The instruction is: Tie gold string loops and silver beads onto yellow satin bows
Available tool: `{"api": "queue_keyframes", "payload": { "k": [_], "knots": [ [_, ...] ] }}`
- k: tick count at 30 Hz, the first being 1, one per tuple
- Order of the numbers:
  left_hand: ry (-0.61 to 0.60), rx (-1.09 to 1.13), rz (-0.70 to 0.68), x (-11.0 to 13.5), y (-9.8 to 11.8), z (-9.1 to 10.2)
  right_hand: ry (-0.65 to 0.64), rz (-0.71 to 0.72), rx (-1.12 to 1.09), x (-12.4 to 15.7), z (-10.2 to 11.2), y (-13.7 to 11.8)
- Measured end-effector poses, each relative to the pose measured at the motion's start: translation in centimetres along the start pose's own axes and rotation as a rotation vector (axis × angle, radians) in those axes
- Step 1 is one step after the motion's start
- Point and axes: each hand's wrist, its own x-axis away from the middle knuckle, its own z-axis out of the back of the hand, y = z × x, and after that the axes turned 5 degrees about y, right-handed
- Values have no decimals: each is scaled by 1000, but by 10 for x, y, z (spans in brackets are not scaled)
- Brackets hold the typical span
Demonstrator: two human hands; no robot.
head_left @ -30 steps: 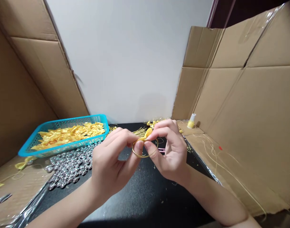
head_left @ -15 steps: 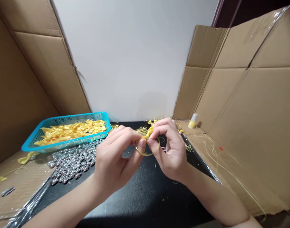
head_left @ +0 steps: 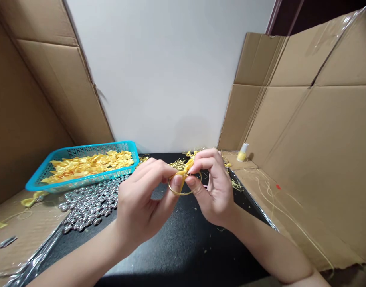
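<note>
Over the black table (head_left: 177,247), my left hand (head_left: 145,191) and my right hand (head_left: 214,187) meet with fingertips nearly touching. Between them is a small yellow ribbon bow (head_left: 188,165). My left thumb and forefinger pinch its left side. The right thumb and forefinger are closed at the bow's middle, partly hiding it. A thin gold elastic cord loop (head_left: 183,194) hangs from the bow, curving past both thumbs. Any small piece under the right fingertips is too hidden to make out.
At left stands a turquoise basket (head_left: 36,186) with yellow ribbon bows (head_left: 90,165). Many shiny silver beads (head_left: 90,203) lie before it. Gold cord pieces (head_left: 178,163) lie behind the hands. A yellow thread spool (head_left: 242,153) stands right, near cardboard walls (head_left: 320,139).
My left hand has shifted slightly left, and the gold cord loop looks wider and flatter. More of the bow's middle shows between the fingertips. Both hands keep their pinch.
</note>
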Motion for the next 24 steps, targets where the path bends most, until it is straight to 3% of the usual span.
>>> {"api": "queue_keyframes", "payload": {
  "k": [6,24],
  "knots": [
    [-24,-47,-94,-1,-2,2,-26,63,85,-4,3,-3],
    [-25,-1,-35,-1,0,1,6,60,-16,1,0,3]
  ]
}}
